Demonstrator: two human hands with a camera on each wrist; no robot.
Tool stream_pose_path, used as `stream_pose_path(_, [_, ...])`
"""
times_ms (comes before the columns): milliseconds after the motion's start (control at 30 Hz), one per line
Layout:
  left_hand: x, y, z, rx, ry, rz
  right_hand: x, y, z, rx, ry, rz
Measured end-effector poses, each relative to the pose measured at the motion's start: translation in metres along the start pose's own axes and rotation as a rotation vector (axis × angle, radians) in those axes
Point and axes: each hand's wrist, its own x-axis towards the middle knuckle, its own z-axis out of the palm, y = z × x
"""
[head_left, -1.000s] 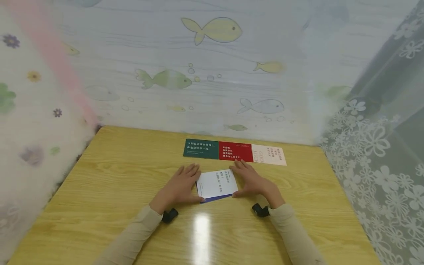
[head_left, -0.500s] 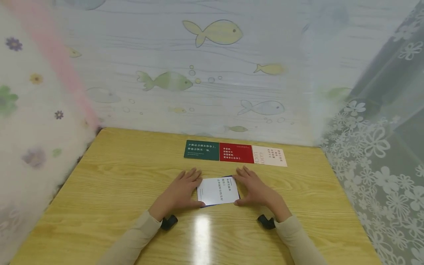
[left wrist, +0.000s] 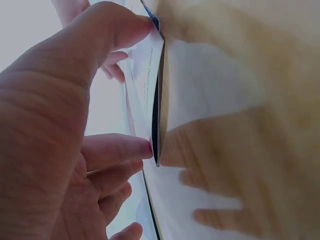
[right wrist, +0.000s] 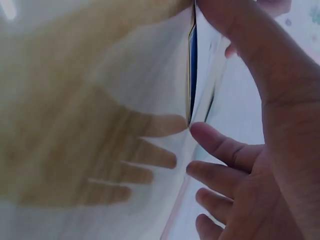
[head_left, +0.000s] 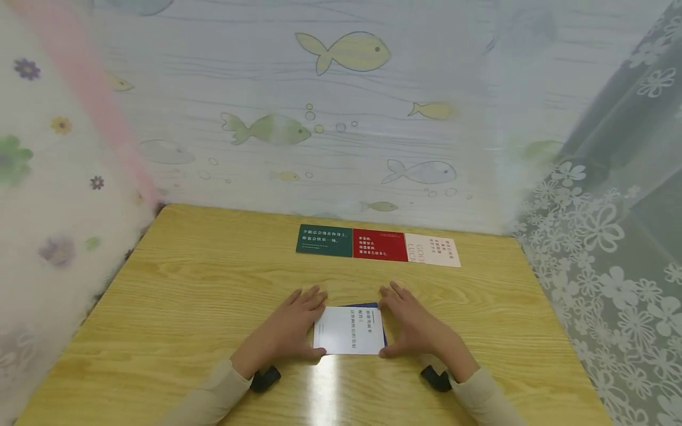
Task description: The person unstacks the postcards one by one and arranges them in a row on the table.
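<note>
A white card (head_left: pixel 343 336) with dark printed characters lies on top of a blue card (head_left: pixel 362 305), whose edge shows at the far and right sides. The two are slightly out of line. My left hand (head_left: pixel 285 328) touches the left side of the pair, thumb at the near corner and index finger at the far one. On the right side my right hand (head_left: pixel 418 327) does the same, its fingers spread. From the left wrist, the white card (left wrist: pixel 150 85) looks slightly bowed at its edge. In the right wrist view, the blue card (right wrist: pixel 193 55) shows under it.
Beyond the hands, a green card (head_left: pixel 324 240), a red card (head_left: pixel 379 244) and a cream card (head_left: pixel 434 249) lie in a row on the glossy wooden table (head_left: pixel 186 278). A fish-patterned curtain (head_left: pixel 341 148) hangs along the back edge.
Both hands have drawn the white and blue cards toward me. The white card has turned straighter, and more blue now shows along the far edge. The row of three stays put.
</note>
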Motion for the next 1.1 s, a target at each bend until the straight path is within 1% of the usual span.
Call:
stream_pose_path(67, [-0.003,0.003,0.001,-0.008,-0.004,0.005,-0.004,-0.001,0.002,0.011,-0.015,0.02])
stream_pose_path(167, [-0.008,0.005,0.001,-0.013,-0.002,0.011,-0.008,-0.001,0.006,0.009,-0.024,0.02])
stream_pose_path(300, [-0.013,0.003,0.001,-0.018,0.001,0.01,-0.01,-0.001,0.009,-0.002,-0.004,0.005])
stream_pose_path(533, [-0.015,0.0,0.001,-0.006,0.016,0.021,-0.015,-0.005,0.011,-0.039,0.031,0.014])
stream_pose_path(700, [-0.017,0.001,0.001,0.0,0.033,0.016,-0.018,-0.005,0.012,-0.067,0.046,-0.03])
stream_pose_path(833, [-0.018,0.003,0.002,0.03,0.065,0.027,-0.02,-0.006,0.013,-0.074,0.042,-0.06])
stream_pose_path(933, [-0.018,0.003,0.002,0.078,0.098,0.043,-0.021,-0.007,0.013,-0.072,0.038,-0.066])
stream_pose_path(1033, [-0.018,0.003,0.0,0.129,0.14,0.054,-0.021,-0.008,0.013,-0.082,0.052,-0.069])
stream_pose_path(1100, [-0.018,0.003,-0.001,0.146,0.168,0.058,-0.021,-0.009,0.012,-0.102,0.069,-0.076])
